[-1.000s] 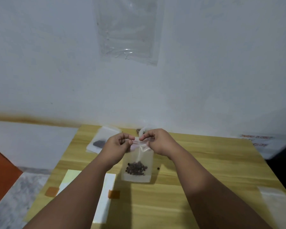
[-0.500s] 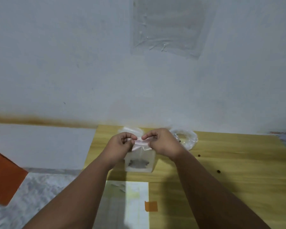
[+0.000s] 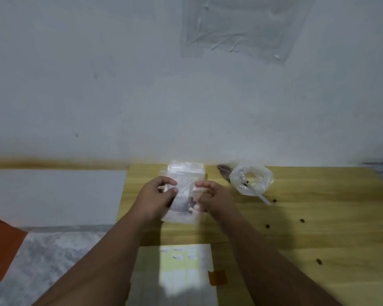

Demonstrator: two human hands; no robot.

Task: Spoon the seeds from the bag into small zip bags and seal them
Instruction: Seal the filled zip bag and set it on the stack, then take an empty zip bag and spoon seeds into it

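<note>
Pinching from either side, my left grip (image 3: 157,195) and right grip (image 3: 215,198) hold the small zip bag (image 3: 181,215) between them over the table (image 3: 318,239). Far left, an orange panel (image 3: 0,244) stands on the grey floor (image 3: 42,261). My left grip has thumb and forefinger curled onto the bag's upper left edge. The bag is upright and clear, with a clump of dark seeds (image 3: 186,206) in its lower half; the picture is blurred here, so I cannot tell whether the zip is pressed closed. My right grip pinches the upper right corner, where a pinkish strip shows. Behind the held bag, another clear zip bag (image 3: 185,170), perhaps more than one, lies flat at the table's far edge by the wall (image 3: 97,85). Nearer me, a pale sheet (image 3: 181,272) lies at the table's near edge, with a piece of orange tape (image 3: 218,277) on its right side. Right of my hands sits the big clear bag (image 3: 263,175), its mouth rolled down and open, with a white spoon (image 3: 264,199) sticking out of it toward me. A dark brownish thing (image 3: 222,171) lies against its left side. Further right, loose seeds (image 3: 267,226) are scattered over the bare wood, well apart from one another.
</note>
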